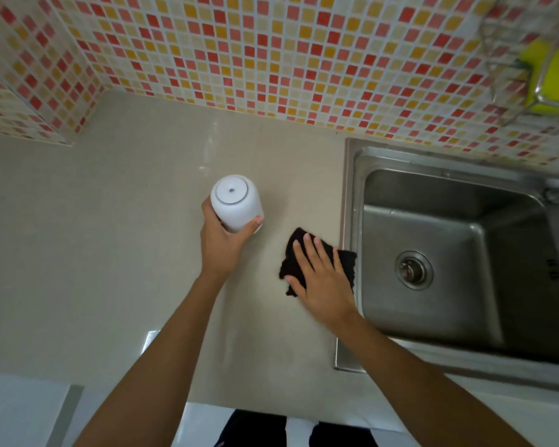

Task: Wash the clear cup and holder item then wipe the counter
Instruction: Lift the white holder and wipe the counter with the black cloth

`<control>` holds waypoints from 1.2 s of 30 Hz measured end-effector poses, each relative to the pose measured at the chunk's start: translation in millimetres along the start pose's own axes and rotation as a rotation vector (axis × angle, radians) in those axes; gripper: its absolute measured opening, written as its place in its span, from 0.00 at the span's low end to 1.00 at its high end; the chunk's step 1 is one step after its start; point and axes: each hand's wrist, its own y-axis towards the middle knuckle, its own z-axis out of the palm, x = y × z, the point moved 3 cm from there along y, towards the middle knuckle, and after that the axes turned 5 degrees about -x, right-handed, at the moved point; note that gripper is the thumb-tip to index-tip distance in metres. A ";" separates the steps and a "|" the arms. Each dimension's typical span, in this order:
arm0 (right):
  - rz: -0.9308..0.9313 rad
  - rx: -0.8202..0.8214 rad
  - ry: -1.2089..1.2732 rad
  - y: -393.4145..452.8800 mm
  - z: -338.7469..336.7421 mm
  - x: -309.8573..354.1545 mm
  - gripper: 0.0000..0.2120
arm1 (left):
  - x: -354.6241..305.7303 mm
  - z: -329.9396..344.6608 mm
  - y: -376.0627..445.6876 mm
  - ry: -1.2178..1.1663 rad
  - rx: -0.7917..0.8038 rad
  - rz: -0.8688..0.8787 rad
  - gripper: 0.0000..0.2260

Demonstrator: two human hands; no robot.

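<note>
A white, frosted cup-like holder (234, 201) is held upside down, its round base facing up, over the beige counter (110, 253). My left hand (221, 243) grips it from below, fingers wrapped around its side. Whether it touches the counter I cannot tell. To the right lies a black cloth (296, 262), pressed flat on the counter by my right hand (320, 279) with fingers spread, just left of the sink's rim. No clear cup shows in view.
A steel sink (449, 253) with a round drain fills the right side. A wire rack with a yellow sponge (549, 75) hangs on the mosaic tile wall at the top right. The counter's front edge runs along the bottom.
</note>
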 end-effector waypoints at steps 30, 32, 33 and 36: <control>0.984 -0.102 1.419 -80.4 -121.9 -179.5 0.16 | -114.3 155.8 -147.8 0.126 0.502 0.113 0.13; 0.881 -0.136 1.466 -80.2 -149.0 -189.9 0.12 | -145.4 195.9 -156.0 0.105 0.628 -0.036 0.20; 0.824 -0.138 1.491 -81.0 -159.8 -197.7 0.14 | -158.1 213.8 -159.4 0.091 0.667 -0.075 0.22; 0.710 -0.169 1.607 -89.9 -181.5 -232.0 0.19 | -186.9 251.4 -164.7 0.119 0.686 -0.031 0.23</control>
